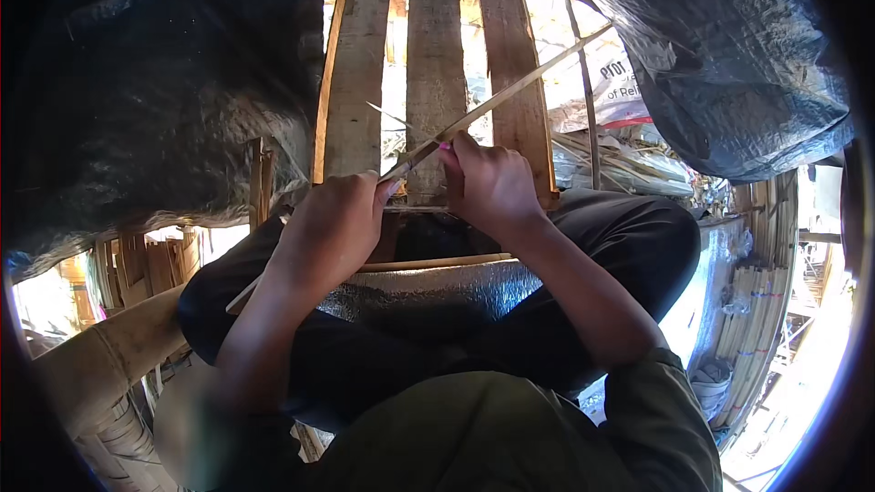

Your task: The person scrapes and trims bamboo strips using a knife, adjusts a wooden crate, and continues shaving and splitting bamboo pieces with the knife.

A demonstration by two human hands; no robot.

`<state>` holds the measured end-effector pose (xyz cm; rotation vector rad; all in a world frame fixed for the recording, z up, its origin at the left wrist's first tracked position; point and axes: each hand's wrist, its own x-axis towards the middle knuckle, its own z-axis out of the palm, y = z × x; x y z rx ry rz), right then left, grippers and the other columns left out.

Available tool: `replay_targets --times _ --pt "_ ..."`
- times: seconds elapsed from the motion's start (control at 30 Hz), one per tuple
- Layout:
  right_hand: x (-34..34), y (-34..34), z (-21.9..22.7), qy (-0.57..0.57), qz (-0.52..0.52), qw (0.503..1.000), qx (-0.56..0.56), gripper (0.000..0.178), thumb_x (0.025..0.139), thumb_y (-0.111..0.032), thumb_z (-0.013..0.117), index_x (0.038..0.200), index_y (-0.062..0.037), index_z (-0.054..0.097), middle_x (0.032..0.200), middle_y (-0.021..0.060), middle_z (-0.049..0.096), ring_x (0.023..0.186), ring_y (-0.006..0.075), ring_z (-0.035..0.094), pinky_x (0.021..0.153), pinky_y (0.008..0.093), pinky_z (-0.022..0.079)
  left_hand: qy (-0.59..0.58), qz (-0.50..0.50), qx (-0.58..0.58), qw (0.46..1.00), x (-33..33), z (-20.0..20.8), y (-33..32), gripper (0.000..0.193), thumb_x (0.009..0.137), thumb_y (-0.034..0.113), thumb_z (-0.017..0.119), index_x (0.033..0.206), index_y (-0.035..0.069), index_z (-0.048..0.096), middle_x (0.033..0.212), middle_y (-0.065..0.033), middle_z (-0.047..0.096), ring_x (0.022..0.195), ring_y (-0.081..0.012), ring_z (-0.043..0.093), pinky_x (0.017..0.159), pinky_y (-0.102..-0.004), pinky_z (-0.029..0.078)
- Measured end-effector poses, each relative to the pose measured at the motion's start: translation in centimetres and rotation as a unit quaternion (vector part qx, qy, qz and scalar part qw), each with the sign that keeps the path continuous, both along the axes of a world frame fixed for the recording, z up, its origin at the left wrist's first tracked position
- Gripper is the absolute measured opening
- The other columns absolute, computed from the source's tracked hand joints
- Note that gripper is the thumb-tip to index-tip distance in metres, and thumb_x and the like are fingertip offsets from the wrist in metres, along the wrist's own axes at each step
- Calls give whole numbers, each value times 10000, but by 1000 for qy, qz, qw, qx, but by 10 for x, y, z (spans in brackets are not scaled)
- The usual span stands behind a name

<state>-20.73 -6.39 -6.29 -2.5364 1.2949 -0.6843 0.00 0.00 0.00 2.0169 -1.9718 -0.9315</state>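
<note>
And here's the left hand (333, 223), its grip clenched around the long bamboo-like strip (538, 75), which slants from under the left forearm up over the wooden planks (360, 64) towards the upper right. Steady work, I'd say: anchor firmly on this side, fingers clear of the strip's edges. Across to the right hand (497, 182), pinching that strip a little further up, a pink speck at the fingertips too small to identify; light, even pressure suits here. The count: three planks, one thin sliver (387, 113), one strip, two hands.
</note>
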Motion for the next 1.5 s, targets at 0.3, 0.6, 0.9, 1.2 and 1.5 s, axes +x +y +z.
replay_targets --times 0.3,0.6,0.9,1.2,1.5 --pt "9 17 5 51 -46 998 8 179 982 -188 646 890 -62 558 549 158 587 514 379 650 489 493 518 -39 -12 -40 998 -3 -6 4 317 1070 239 547 919 -24 642 787 -265 680 801 -452 688 727 -538 534" --pt "-19 -6 -12 78 -77 994 -10 127 988 -190 638 911 -93 610 586 136 619 529 348 667 495 472 519 -33 -19 -47 998 -5 -4 10 306 1072 233 543 926 -14 649 752 -253 678 767 -434 695 702 -525 540" --pt "-11 12 -13 108 -32 977 -182 132 983 -250 660 1025 -130 692 702 124 664 531 294 543 544 388 472 -43 -22 -78 996 -3 -8 12 313 1066 243 552 900 -3 651 720 -235 675 728 -417 700 677 -511 552" --pt "-1 11 10 32 31 998 38 198 1024 -237 604 932 -62 594 520 173 580 486 406 642 438 487 505 -55 -28 -78 995 -11 -7 14 315 1066 257 555 907 0 646 714 -220 678 725 -400 712 671 -499 560" --pt "-18 3 -9 73 -51 984 -156 211 1022 -213 603 853 -86 596 597 186 622 503 401 649 459 519 484 -80 -41 -73 993 -11 0 14 337 1068 260 547 882 3 663 739 -194 705 739 -362 741 667 -460 589"
